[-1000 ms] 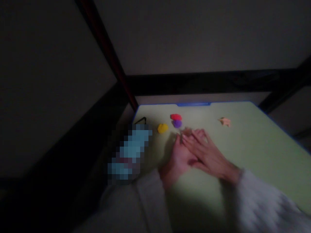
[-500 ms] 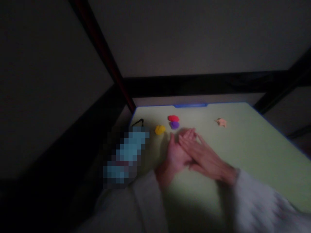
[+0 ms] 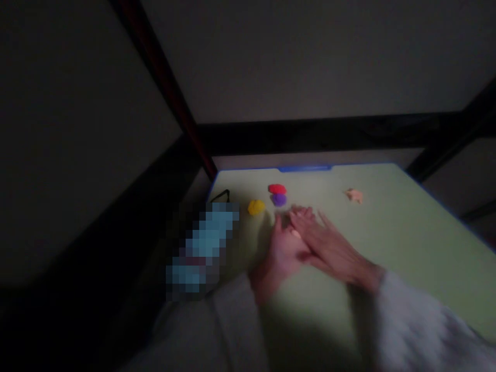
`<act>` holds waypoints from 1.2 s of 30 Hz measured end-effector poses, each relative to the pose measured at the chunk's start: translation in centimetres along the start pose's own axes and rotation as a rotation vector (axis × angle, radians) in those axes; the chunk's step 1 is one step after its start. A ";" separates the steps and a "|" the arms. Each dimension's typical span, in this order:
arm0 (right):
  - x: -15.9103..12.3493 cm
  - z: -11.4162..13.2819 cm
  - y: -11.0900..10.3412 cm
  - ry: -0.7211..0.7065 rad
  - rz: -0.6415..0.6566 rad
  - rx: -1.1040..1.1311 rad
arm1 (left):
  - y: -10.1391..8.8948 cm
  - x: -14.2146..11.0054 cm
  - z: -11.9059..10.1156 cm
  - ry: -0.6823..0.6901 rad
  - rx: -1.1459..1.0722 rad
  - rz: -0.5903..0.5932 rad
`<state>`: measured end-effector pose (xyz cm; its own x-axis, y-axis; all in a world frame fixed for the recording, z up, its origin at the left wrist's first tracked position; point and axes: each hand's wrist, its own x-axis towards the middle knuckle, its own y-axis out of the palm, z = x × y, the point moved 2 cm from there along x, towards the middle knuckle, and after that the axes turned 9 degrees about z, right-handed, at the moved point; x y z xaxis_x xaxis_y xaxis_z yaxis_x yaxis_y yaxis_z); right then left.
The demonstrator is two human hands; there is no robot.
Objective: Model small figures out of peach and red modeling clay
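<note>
My left hand (image 3: 284, 250) is palm up over the pale table, with its thumb apart. Across that palm lies my right hand (image 3: 331, 250), its fingers stretched out. Pressed between the two palms is a small lump of peach modelling clay (image 3: 295, 234); only one end of it shows. Just beyond my fingertips sits a purple clay lump (image 3: 279, 200), touching a red clay piece (image 3: 277, 189) behind it. A yellow clay lump (image 3: 256, 207) rests to the left of them. Farther right is a peach clay figure (image 3: 354, 195) with small points sticking out.
The pale tabletop (image 3: 406, 232) has a blue rim and a blue raised grip (image 3: 306, 168) at its far edge. At the left, a blurred-out light blue item (image 3: 205, 240) lies beside my left sleeve. Dark walls and a dark red post (image 3: 166, 77) stand behind.
My right hand has slid slightly back across my left palm, and the end of the peach clay now shows between them. The pieces on the table have stayed put.
</note>
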<state>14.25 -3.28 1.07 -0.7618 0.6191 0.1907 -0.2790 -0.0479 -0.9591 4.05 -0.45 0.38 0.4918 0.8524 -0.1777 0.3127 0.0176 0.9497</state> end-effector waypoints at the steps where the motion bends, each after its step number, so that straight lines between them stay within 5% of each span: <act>1: 0.1 0.1 0.0 -0.014 0.002 0.002 | 0.0 0.0 0.0 0.005 -0.002 -0.006; 5: 0.3 0.4 0.5 -0.107 0.067 0.032 | 0.2 0.2 -0.2 0.051 -0.019 -0.011; 9: 0.1 -0.7 0.5 0.056 0.018 0.061 | 0.3 0.1 -0.1 0.035 -0.073 -0.063; 20: -0.3 -2.4 -2.6 0.078 0.018 0.370 | 0.9 -1.1 1.0 -0.314 0.081 0.050; 31: 0.0 -2.3 -2.5 0.056 -0.003 0.486 | 1.0 -1.3 1.2 -0.316 0.093 0.002; 36: -0.1 -2.2 -1.5 0.124 -0.118 0.437 | 0.6 -0.5 0.8 -0.234 0.072 -0.037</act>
<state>16.06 -1.55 1.97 -0.6415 0.7281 0.2415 -0.6002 -0.2803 -0.7491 4.64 -1.32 0.85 0.6513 0.7072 -0.2751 0.3873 0.0019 0.9219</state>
